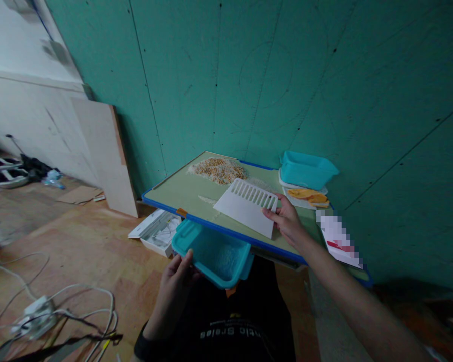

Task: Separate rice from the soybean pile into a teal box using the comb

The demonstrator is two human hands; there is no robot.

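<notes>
My left hand (179, 274) grips the near rim of a turquoise plastic container (215, 251), held just below the front edge of the table (166, 188). A thin layer of pale grains shows on the container's bottom. Between the thumb and fingers of my right hand (285, 218) is a white flat scraper (245, 208) with a row of slots along one side. Its blade is over the tabletop, close to the front edge. Behind it lies a heap of yellow kernels mixed with pale grains (221, 171), and a small streak of grains (207, 199) is nearer.
A second turquoise container (307, 170) stands at the table's back right, by a folded orange cloth (308, 196). A partly blurred white sheet (337, 239) lies at the right end. An open white box (160, 231), a power strip (38, 317) and cables are on the floor at left.
</notes>
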